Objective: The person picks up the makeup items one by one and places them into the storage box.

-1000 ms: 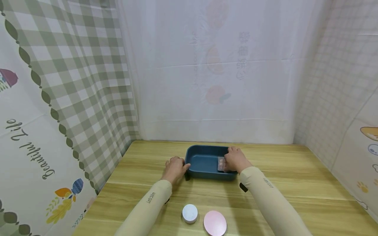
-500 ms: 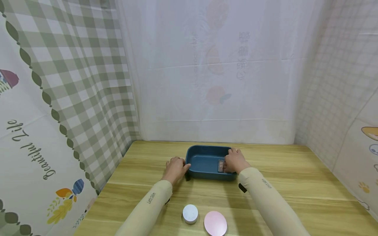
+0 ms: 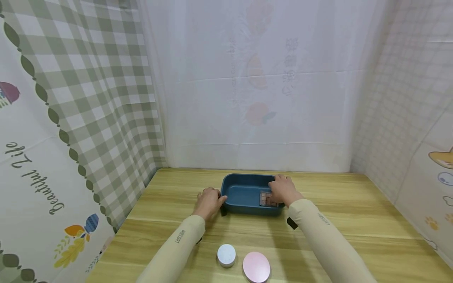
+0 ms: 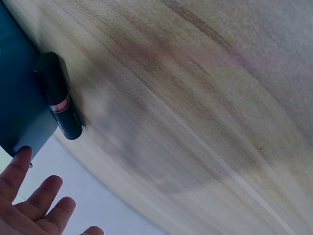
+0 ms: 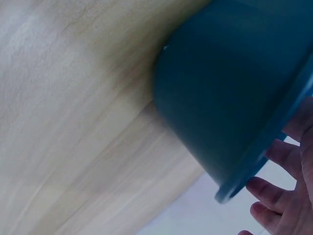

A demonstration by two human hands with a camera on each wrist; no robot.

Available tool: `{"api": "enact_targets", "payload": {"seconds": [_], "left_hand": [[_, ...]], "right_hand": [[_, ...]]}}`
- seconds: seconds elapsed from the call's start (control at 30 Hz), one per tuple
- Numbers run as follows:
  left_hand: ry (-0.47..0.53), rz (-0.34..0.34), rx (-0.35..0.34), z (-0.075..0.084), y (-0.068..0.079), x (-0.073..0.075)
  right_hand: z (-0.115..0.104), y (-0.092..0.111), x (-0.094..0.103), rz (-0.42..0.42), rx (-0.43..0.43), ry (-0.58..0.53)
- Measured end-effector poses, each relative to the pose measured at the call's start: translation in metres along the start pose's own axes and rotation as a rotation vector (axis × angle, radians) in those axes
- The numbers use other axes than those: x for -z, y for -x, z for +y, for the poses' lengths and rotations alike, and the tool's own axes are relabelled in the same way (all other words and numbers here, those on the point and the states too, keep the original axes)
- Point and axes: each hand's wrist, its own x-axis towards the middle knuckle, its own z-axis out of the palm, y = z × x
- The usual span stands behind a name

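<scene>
Wood-grain table (image 3: 354, 208) — left hand (image 3: 208, 202) loose against blue box (image 3: 242, 195); right hand (image 3: 282, 190) — grip unclear.

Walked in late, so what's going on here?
A person's left grip touches the left end of a blue bin; the right grip is over its right end, hiding part of a small palette inside. Whether it holds the palette is hidden. A black tube is beside the bin, and a white round container and pink disc sit nearer the person.
</scene>
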Motion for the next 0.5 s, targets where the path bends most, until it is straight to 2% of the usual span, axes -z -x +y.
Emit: {"api": "enact_targets", "payload": {"seconds": [0.13, 0.5], "left_hand": [[0.001, 0.005, -0.002, 0.000, 0.000, 0.000], [0.002, 0.013, -0.009, 0.000, 0.001, 0.001]], "right_hand": [[0.003, 0.002, 0.004, -0.001, -0.016, 0.002], [0.018, 0.016, 0.021, 0.044, -0.072, -0.079]]}}
